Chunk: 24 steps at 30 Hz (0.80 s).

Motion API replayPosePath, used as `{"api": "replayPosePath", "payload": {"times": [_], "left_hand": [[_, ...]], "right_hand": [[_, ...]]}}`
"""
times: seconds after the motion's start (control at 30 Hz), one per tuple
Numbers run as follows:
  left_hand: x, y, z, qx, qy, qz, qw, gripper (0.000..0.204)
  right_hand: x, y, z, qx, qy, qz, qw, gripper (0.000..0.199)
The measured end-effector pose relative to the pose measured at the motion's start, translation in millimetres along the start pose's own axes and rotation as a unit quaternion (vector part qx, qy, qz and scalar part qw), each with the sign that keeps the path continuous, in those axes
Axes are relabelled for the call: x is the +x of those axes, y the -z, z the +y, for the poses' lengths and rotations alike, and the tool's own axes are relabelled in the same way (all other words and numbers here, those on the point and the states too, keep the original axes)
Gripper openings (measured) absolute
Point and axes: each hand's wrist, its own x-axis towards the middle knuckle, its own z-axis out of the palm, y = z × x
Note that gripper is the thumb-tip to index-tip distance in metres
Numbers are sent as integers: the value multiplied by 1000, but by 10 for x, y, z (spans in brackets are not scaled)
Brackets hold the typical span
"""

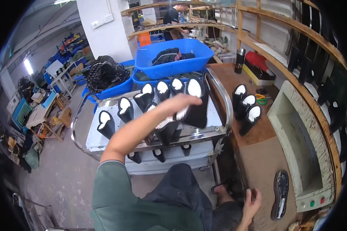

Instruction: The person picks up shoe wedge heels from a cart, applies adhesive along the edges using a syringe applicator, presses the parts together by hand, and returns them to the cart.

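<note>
My left arm reaches across the metal cart (108,133). My left hand (183,103) is closed at a black boot (198,115) with a fluffy white lining; the hand hides part of the boot, and its fingers are only partly visible. More black boots (107,127) with white linings stand upright on the cart, some behind my forearm. Low on the right, beside the bench edge, my right hand (252,202) has loosely bent fingers set apart, with nothing in them. A dark shoe sole (280,194) lies on the bench (258,158) to its right.
Three black boots (250,115) stand on the bench near a machine (297,142) with coloured buttons. Behind the cart are blue tubs (173,69) of dark pieces. Wooden shelves (289,25) run along the right wall. Another person (171,19) stands at the back.
</note>
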Motion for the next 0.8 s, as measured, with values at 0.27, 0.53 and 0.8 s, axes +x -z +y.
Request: {"api": "replayPosePath", "payload": {"times": [0.27, 0.53, 0.8], "left_hand": [[1985, 481, -117, 11, 173, 129, 976, 37], [2876, 469, -632, 79, 220, 154, 960, 38], [2521, 922, -421, 414, 218, 199, 861, 60]], "right_hand": [[402, -394, 330, -266, 120, 91, 952, 22], [478, -348, -35, -364, 177, 108, 908, 32], [469, -359, -74, -373, 160, 96, 909, 32]]}}
